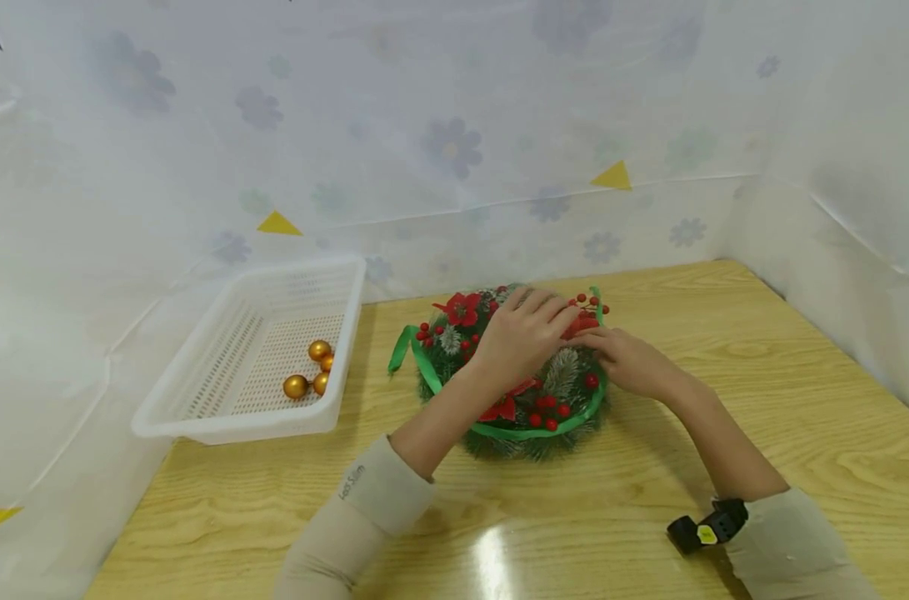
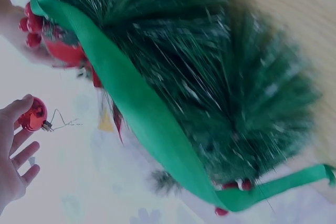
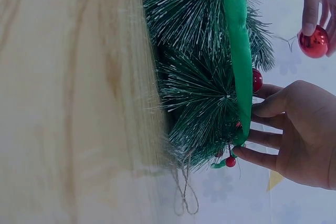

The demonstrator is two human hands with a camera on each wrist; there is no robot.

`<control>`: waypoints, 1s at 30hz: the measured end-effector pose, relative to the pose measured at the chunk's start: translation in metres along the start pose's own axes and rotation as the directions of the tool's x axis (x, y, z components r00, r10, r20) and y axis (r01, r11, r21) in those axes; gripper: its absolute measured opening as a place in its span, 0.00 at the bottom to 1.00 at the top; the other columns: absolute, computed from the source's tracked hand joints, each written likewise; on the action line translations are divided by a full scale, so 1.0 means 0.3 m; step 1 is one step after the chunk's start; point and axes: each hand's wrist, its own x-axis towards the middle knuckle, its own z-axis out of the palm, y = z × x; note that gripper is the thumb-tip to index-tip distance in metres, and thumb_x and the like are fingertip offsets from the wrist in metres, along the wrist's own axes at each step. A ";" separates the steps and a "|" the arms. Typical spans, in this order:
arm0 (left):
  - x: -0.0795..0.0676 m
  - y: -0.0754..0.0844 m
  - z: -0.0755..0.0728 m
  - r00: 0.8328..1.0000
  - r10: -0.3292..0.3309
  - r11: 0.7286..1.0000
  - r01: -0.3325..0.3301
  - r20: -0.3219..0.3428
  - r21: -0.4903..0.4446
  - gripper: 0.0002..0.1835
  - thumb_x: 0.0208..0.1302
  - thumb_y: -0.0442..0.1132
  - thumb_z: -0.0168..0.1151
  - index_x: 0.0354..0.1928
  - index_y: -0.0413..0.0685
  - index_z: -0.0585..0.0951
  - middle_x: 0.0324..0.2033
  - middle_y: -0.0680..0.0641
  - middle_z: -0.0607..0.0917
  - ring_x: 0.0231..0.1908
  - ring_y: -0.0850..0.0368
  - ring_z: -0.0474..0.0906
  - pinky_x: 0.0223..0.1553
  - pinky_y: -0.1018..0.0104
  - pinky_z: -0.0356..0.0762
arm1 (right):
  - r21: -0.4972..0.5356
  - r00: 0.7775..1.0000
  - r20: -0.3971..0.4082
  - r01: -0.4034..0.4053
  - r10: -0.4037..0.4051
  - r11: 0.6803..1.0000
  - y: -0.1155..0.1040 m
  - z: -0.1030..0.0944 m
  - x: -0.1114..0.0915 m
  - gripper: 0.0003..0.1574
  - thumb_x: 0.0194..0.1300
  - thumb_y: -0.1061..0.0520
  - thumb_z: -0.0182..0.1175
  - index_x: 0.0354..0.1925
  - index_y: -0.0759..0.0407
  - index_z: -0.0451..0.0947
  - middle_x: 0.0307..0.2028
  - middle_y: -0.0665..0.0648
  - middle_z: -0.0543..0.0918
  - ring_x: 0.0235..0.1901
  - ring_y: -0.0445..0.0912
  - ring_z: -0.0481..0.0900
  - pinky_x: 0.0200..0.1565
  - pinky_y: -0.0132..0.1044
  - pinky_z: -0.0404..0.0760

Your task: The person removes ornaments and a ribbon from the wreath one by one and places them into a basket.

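A red bauble (image 2: pixel 34 115) with a thin wire hook is pinched between the thumb and fingers of my left hand (image 1: pixel 523 333), above the decorated wreath (image 1: pixel 562 375). The bauble also shows in the right wrist view. Green pine sprigs, red poinsettias, red berries and a green ribbon (image 2: pixel 131 98) make up the wreath, which lies on the table. My right hand (image 3: pixel 307 135) touches its right side, fingers extended among the sprigs near the ribbon. A twine loop (image 3: pixel 186 195) hangs from the wreath in the right wrist view.
A white plastic basket (image 1: pixel 237 429) stands on the left of the wooden table (image 1: pixel 574 508), with several gold baubles (image 1: pixel 296 387) inside. A white flowered sheet (image 1: pixel 394 125) hangs behind and along the sides. A black band (image 1: pixel 712 525) sits on the right wrist.
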 end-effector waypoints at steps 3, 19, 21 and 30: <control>-0.019 -0.032 -0.010 0.999 -0.013 1.000 0.012 0.034 0.016 0.17 0.55 0.45 0.66 0.47 0.50 0.80 0.43 0.52 0.81 0.48 0.56 0.74 0.58 0.62 0.64 | 0.011 1.000 0.010 -0.012 0.012 1.000 0.002 0.001 0.003 0.26 0.61 0.75 0.43 0.57 0.67 0.71 0.55 0.70 0.70 0.45 0.57 0.72 0.36 0.43 0.68; -0.212 -0.260 -0.090 0.986 -0.118 0.991 0.109 0.117 0.081 0.21 0.47 0.44 0.73 0.43 0.45 0.80 0.40 0.48 0.81 0.47 0.50 0.73 0.56 0.57 0.65 | -0.021 0.999 0.015 -0.034 0.035 0.999 0.002 0.004 0.008 0.27 0.62 0.74 0.42 0.58 0.66 0.70 0.56 0.70 0.69 0.46 0.58 0.72 0.33 0.42 0.66; -0.239 -0.288 -0.104 0.982 -0.137 0.988 0.125 0.129 0.095 0.21 0.47 0.44 0.73 0.43 0.45 0.80 0.40 0.47 0.82 0.48 0.49 0.73 0.56 0.56 0.65 | -0.024 0.999 0.019 -0.038 0.038 0.999 0.004 0.005 0.008 0.27 0.62 0.74 0.42 0.58 0.66 0.70 0.56 0.69 0.69 0.47 0.58 0.71 0.33 0.42 0.66; -0.349 -0.381 -0.184 0.962 -0.212 0.969 0.184 0.173 0.166 0.24 0.43 0.42 0.75 0.44 0.41 0.81 0.40 0.44 0.82 0.47 0.47 0.74 0.55 0.54 0.66 | -0.029 0.999 0.021 -0.043 0.044 0.999 0.009 0.003 0.005 0.27 0.62 0.74 0.42 0.58 0.65 0.70 0.57 0.69 0.68 0.46 0.58 0.71 0.34 0.43 0.66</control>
